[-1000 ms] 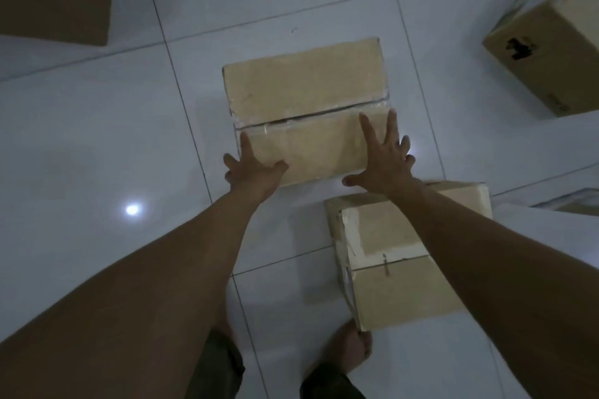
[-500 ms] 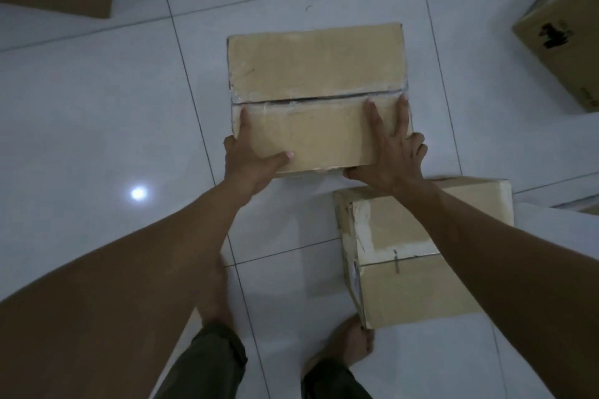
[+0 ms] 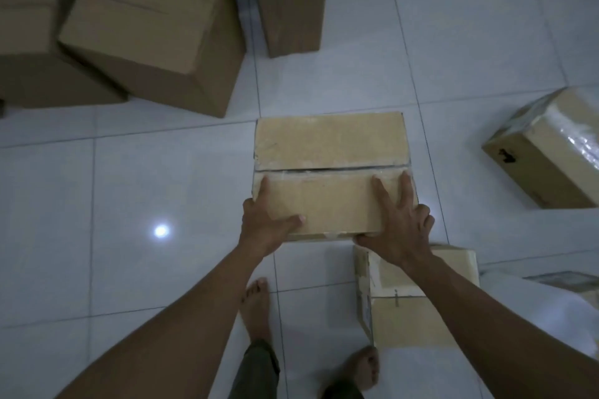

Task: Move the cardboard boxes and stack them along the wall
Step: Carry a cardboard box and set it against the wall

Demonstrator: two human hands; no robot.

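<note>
In the middle of the tiled floor (image 3: 129,191), the cardboard box (image 3: 330,146) sits between both hands, gripped at its near corners. The left hand (image 3: 264,227) wraps the near left corner, thumb lying across the top flap. The right hand (image 3: 397,227) clamps the near right corner, two fingers spread flat on top and the rest curled over the side. In this dim light it is hard to say whether the box has left the floor. The seam across the top gapes slightly, so the lift is best taken from the bottom edges, not by squeezing the flaps, and the box kept level. A small box (image 3: 418,317) lies just beside the right foot (image 3: 364,366), so the first step should go forward and left to avoid clipping it. The large boxes (image 3: 152,29) at the far left look like the place to stack. Setting this lighter-looking one squarely on top should keep the pile steady.
</note>
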